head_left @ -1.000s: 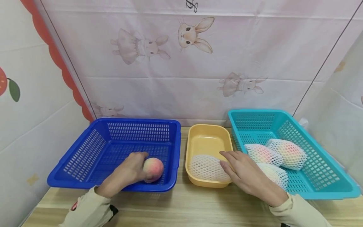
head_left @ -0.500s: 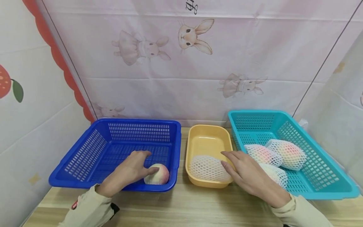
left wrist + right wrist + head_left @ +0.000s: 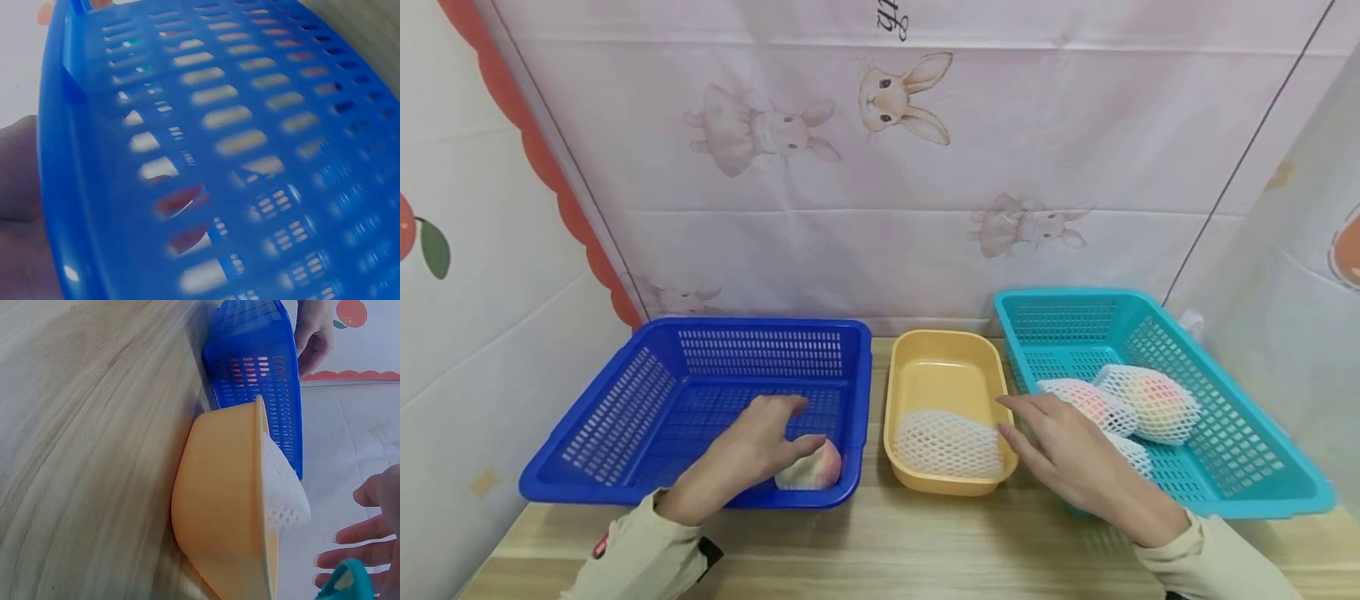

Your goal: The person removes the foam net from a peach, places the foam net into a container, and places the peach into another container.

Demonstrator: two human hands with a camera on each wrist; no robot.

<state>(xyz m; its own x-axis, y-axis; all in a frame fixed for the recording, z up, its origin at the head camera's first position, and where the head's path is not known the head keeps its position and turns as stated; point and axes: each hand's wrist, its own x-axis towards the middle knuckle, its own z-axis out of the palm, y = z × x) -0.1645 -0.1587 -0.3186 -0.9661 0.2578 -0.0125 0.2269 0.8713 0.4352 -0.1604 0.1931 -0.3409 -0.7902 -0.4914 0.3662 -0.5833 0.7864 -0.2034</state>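
A bare pink and cream peach (image 3: 823,472) lies in the near right corner of the blue basket (image 3: 533,479). Just above it hovers my left hand (image 3: 756,446), fingers and thumb apart, the thumb overlapping the peach in the head view. My right hand (image 3: 1071,458) hangs between the yellow tray (image 3: 943,371) and the teal basket (image 3: 1195,479). Its fingers (image 3: 362,531) are spread and hold nothing in the right wrist view. White foam netting (image 3: 947,446) rests in the near half of the tray. In the left wrist view the basket's slotted wall (image 3: 119,219) hides most of the left hand.
Inside the teal basket lie peaches in white foam nets: one at the right (image 3: 1153,404), one left of it (image 3: 1086,400), and a nearer net-wrapped one (image 3: 1131,454) partly hidden by my right hand. A printed curtain (image 3: 917,250) stands behind the containers on the wooden table (image 3: 940,542).
My left hand has released the peach, which has settled in the basket's near right corner. My right hand has shifted slightly to the right. The head view has turned a little.
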